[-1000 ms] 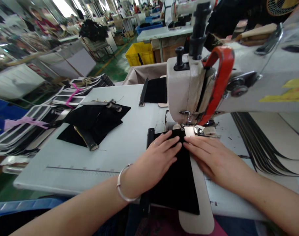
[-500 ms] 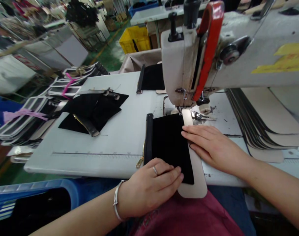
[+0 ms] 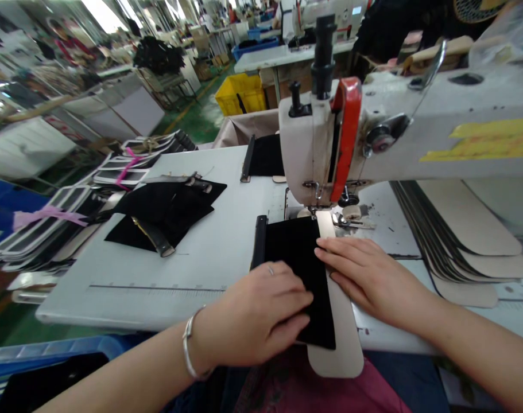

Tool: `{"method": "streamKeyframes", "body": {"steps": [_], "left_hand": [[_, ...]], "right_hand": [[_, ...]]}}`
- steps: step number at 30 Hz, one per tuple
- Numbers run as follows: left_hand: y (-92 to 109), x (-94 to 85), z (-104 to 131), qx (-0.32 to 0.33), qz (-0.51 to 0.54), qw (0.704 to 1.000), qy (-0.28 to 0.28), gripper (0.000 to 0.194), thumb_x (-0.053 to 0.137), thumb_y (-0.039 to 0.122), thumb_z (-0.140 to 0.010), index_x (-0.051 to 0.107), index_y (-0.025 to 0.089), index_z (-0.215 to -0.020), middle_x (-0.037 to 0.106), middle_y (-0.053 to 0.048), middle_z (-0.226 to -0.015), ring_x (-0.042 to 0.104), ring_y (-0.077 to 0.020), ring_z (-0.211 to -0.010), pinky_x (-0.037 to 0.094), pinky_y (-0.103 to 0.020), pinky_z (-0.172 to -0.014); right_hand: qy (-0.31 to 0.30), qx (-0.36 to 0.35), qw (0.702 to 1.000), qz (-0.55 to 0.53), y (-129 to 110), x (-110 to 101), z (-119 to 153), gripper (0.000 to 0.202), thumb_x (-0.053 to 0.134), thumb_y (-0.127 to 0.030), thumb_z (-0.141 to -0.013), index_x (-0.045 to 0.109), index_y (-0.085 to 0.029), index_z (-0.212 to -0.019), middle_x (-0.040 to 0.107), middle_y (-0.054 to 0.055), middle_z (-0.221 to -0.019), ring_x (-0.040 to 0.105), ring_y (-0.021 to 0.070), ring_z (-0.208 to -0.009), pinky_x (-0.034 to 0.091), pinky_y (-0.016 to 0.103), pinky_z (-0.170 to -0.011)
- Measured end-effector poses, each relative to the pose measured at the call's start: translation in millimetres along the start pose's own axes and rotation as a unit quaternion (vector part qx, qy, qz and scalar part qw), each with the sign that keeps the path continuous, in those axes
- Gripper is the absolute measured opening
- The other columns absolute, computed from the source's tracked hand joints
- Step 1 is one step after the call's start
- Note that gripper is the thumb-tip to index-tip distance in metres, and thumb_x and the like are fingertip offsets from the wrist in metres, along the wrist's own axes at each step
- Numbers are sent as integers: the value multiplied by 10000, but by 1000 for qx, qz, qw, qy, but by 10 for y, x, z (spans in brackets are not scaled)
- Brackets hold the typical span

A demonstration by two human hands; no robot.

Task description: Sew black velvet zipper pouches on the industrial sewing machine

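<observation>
Under the presser foot [image 3: 313, 212] of the sewing machine [image 3: 304, 137] lies a black fabric piece [image 3: 289, 241] on a pale beige panel with rounded corners [image 3: 341, 332]. A dark zipper strip [image 3: 259, 238] runs along the fabric's left edge; its lower part is hidden by my left hand. My left hand [image 3: 265, 312] bears a ring and a silver bangle. Its bent fingers are bunched on the fabric's lower left, thumb close to the index finger. My right hand [image 3: 368, 269] lies flat, fingers outstretched, across the fabric's right edge and the panel.
Black pieces with zippers [image 3: 170, 203] lie on the table's left; another zippered piece [image 3: 265, 155] lies behind the machine. Beige panels [image 3: 472, 229] are stacked at right. Tied bundles of frames [image 3: 50, 212] stand past the left edge. A blue basket [image 3: 63, 350] sits at lower left.
The view has tilted up, so the table appears lower. My left hand's fingers have bent and its knuckles risen, covering the zipper pull. My right hand and the fabric stay by the presser foot.
</observation>
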State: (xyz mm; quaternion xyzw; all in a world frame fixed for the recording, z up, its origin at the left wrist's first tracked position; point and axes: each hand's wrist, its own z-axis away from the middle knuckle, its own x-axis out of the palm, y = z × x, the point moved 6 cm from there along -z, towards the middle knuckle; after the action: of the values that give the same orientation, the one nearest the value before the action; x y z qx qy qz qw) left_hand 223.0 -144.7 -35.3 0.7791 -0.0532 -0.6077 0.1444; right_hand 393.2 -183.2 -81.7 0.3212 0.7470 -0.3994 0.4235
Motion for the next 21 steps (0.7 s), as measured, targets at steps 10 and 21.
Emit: {"method": "streamKeyframes", "body": {"steps": [10, 21], "left_hand": [[-873, 283, -424, -113, -52, 992, 27, 331, 522, 296, -1046, 572, 142, -1335, 597, -110, -1417, 550, -240, -1340, 468, -432, -1165], [-849, 228, -438, -96, -63, 993, 28, 331, 509, 279, -1050, 596, 109, -1320, 606, -130, -1410, 540, -242, -1358, 465, -407, -1162]], "right_hand": [[-11, -3, 1000, 24, -6, 14, 7, 500, 502, -210, -996, 488, -248, -1494, 550, 79, -1502, 514, 258, -1369, 508, 496, -1084], [-33, 3, 998, 47, 3, 41, 12, 502, 474, -212, -1013, 451, -234, -1514, 501, 48, -1546, 460, 250, -1407, 489, 488, -1103]]}}
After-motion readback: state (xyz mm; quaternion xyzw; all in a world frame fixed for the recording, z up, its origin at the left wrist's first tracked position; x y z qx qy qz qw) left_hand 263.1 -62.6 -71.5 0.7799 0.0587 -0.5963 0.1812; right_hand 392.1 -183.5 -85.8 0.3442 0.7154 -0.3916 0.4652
